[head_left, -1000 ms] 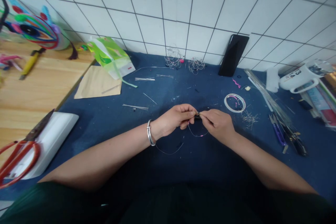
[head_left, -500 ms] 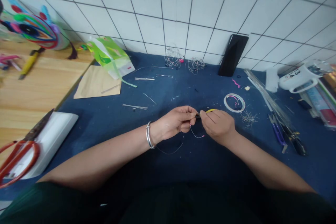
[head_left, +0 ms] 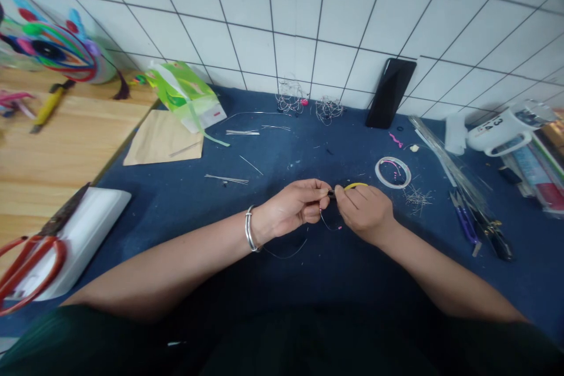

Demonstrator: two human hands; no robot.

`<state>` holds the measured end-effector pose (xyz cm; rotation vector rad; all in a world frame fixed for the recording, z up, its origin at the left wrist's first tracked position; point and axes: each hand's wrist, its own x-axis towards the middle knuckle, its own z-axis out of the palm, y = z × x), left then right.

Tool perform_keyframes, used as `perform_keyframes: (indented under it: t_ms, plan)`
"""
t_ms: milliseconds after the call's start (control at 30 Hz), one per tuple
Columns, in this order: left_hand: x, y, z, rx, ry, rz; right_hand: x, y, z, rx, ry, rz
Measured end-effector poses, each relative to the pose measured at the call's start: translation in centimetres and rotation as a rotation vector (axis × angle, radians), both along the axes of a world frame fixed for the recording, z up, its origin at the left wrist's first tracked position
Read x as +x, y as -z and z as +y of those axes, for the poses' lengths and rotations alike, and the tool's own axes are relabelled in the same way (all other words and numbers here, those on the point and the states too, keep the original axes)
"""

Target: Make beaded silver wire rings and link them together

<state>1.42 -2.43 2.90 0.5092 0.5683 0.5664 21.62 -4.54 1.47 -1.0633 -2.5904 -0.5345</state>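
My left hand (head_left: 299, 204), with a silver bangle (head_left: 249, 229) at the wrist, pinches a thin wire (head_left: 326, 222). A small pink piece sits at the wire's loose end below the fingers. My right hand (head_left: 366, 211) is closed around yellow-handled pliers (head_left: 355, 185), whose dark jaws meet the left fingertips. Most of the pliers is hidden by the right hand. Another length of wire (head_left: 286, 257) curves below the left wrist. Right of the hands lies a white ring-shaped dish (head_left: 393, 173) with small pink bits in it.
Tangled wire (head_left: 329, 109) and a black phone (head_left: 391, 94) are by the tiled wall. Purple-handled pliers (head_left: 466, 222), loose pins (head_left: 418, 200) and a white mug (head_left: 497, 132) are at right. Red-handled scissors (head_left: 35, 258) rest on a white box (head_left: 94, 241) at left.
Almost nothing differs. Both hands stay together at the same spot, with the right hand and the pliers shifted very slightly.
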Motion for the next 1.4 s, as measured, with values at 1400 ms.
perform_keyframes:
  t_ms: [1400]
  plan:
    - [-1.4,0.5,2.2,0.232,-0.012,0.225,2.5,0.5,1.5,-0.331,0.039,-0.147]
